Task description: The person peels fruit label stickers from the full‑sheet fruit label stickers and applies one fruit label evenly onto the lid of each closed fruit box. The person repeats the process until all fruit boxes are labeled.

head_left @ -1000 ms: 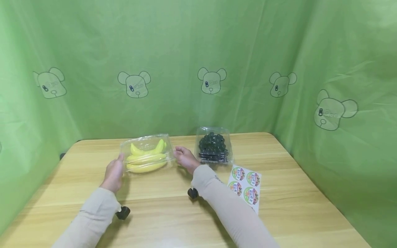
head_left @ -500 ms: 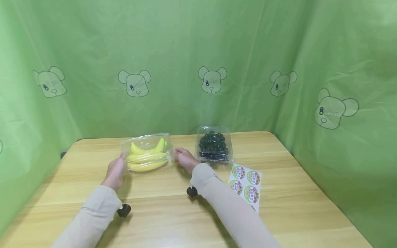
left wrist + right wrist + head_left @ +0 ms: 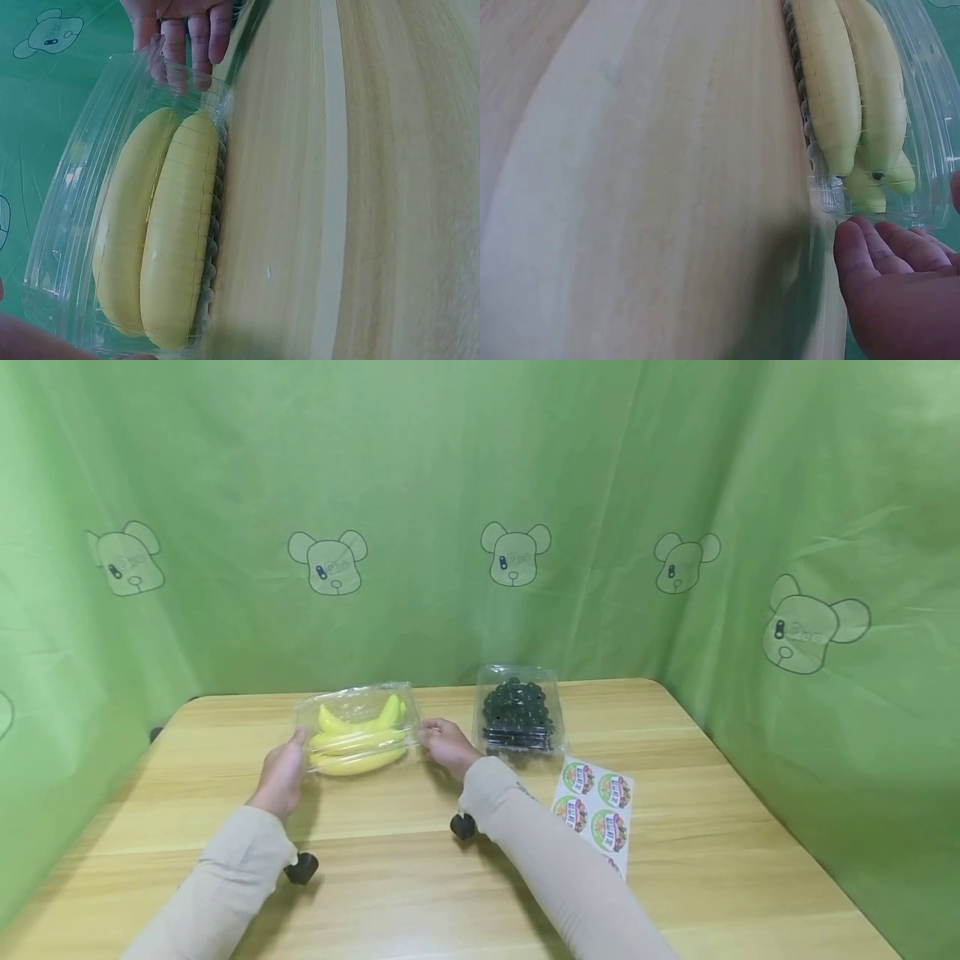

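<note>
Left hand (image 3: pixel 281 772) and right hand (image 3: pixel 450 747) apart, touching opposite ends of the clear box (image 3: pixel 360 695)
Left fingers mostly hidden, grip unclear; right fingers straight; between them the box's long axis runs crosswise, neither hand plainly nearer; wooden table (image 3: pixel 390 885) beneath, green curtain (image 3: pixel 420 460) beyond

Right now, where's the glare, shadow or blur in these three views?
Head view: bright, with glare on the clear banana box, a soft shadow beside the left sleeve, blurry lettering on the sticker sheet; left wrist view: dimmer, highlights streaking the box lid; right wrist view: dim, dark shadow on the tabletop near the right hand.
</note>
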Demonstrator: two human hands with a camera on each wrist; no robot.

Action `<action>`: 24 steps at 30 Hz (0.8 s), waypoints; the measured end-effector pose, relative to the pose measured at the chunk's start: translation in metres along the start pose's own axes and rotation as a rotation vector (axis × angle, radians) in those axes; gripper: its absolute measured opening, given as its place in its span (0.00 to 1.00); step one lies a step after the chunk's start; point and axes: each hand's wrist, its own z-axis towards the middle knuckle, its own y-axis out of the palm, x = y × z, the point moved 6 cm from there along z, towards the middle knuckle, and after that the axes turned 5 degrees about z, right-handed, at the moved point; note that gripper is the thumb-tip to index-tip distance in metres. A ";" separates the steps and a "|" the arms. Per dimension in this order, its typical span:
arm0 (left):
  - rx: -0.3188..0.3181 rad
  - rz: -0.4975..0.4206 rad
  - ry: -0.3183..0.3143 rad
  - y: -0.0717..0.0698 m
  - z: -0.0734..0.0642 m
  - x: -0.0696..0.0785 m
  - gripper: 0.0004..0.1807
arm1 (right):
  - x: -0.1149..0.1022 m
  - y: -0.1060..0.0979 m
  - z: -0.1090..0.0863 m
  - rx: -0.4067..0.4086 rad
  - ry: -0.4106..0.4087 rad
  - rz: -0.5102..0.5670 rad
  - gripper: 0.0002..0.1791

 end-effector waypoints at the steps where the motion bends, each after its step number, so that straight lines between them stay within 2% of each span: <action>1: 0.001 -0.001 -0.001 0.000 0.000 0.000 0.44 | 0.000 0.000 0.000 0.000 0.002 -0.002 0.26; 7: 0.011 -0.015 -0.007 -0.001 -0.001 0.001 0.44 | -0.001 0.000 0.000 0.004 0.001 -0.008 0.26; 24: -0.019 -0.028 -0.009 -0.001 -0.004 0.006 0.44 | -0.003 0.000 -0.006 0.012 0.012 -0.001 0.26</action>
